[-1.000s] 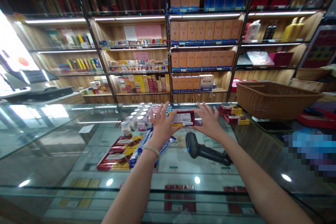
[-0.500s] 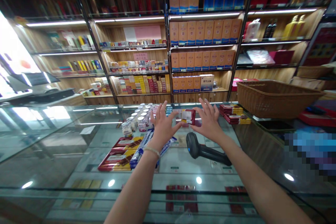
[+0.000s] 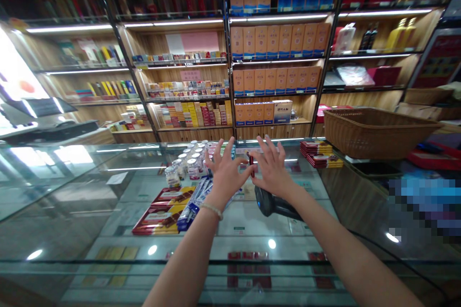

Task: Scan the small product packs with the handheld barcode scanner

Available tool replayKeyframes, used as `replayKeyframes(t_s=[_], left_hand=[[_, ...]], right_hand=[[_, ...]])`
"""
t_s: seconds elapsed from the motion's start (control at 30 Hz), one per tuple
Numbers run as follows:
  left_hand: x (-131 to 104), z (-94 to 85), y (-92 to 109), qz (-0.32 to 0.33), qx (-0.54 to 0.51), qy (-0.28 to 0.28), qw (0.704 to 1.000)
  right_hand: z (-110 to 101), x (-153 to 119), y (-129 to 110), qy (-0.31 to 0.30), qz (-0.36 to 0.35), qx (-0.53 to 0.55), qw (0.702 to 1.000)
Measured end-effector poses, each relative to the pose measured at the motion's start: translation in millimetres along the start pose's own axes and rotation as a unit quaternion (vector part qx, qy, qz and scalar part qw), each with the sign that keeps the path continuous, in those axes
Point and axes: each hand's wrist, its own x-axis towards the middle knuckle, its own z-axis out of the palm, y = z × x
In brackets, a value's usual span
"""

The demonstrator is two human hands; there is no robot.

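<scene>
A small dark red packet [image 3: 251,165] stands edge-on between my two hands above the glass counter. My left hand [image 3: 227,172] holds its left side with thumb and finger, the other fingers spread. On the other side, my right hand [image 3: 272,165] pinches it the same way. Below my right hand lies a black scanner [image 3: 268,202], its handle partly under my forearm. Blue-and-white wrapped bars [image 3: 196,205] lie left of my left wrist, beside red and yellow chocolate packs [image 3: 162,213]. Small white-lidded jars [image 3: 193,168] stand in rows behind them.
More red and yellow packs [image 3: 320,154] are stacked at the back right, near a wicker basket [image 3: 378,132]. A white paper [image 3: 117,178] lies at the left. Shelves of boxes [image 3: 275,81] stand behind the counter [image 3: 288,254]. A cable runs at the right.
The packet has turned from showing its broad face to standing edge-on, and my hands have drawn closer together. My right hand has moved left, over the scanner.
</scene>
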Motion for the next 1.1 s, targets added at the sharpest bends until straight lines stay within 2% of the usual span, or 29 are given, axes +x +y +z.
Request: replayKeyframes(t_s=[0.27, 0.47, 0.63, 0.83, 0.93, 1.1], left_hand=[[-0.5, 2.9, 3.3, -0.01, -0.001, 0.015, 1.0], [-1.1, 7.6, 2.7, -0.041, 0.001, 0.023, 0.999], [1.6, 11.0, -8.3, -0.067, -0.012, 0.051, 0.996], [5.5, 14.0, -23.0, -0.074, -0.003, 0.033, 0.997], [5.7, 15.2, -25.4, -0.072, -0.014, 0.041, 0.996], [6.1, 16.2, -26.6, -0.076, -0.021, 0.02, 0.997]], right_hand=[[-1.0, 2.4, -4.9, -0.008, -0.015, 0.0, 1.0], [1.3, 6.4, -5.1, -0.041, 0.003, -0.003, 0.999], [4.7, 3.3, 10.3, -0.044, 0.046, 0.0, 0.998], [12.0, -6.4, 33.1, -0.038, 0.1, -0.009, 0.994], [14.0, -7.6, 35.8, -0.04, 0.112, -0.011, 0.993], [14.4, -6.3, 36.0, -0.029, 0.108, -0.012, 0.994]])
